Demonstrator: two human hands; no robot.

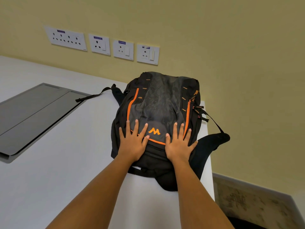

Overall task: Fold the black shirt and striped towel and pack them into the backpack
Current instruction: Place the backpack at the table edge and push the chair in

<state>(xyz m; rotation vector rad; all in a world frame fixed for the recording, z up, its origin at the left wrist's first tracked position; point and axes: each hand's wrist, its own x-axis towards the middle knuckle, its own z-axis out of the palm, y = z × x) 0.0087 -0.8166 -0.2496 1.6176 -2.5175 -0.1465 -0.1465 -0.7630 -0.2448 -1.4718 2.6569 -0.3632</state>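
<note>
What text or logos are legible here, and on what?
"M"-shaped orange logo: on the front of the backpack.
Orange side lettering: seems to start "WIL"; the rest is unreadable.
Purple labels on the wall socket plates: too blurred to read.

The white table (62,171) in front of me runs back to the wall, and the black-and-orange backpack (158,103) lies flat on it, close to its right edge, front side up. One thin strap (92,96) trails left across the tabletop; a padded shoulder strap (214,141) spills over the right edge. Farther left, a grey panel (33,113) is set into the surface — well apart from the bag.
</note>
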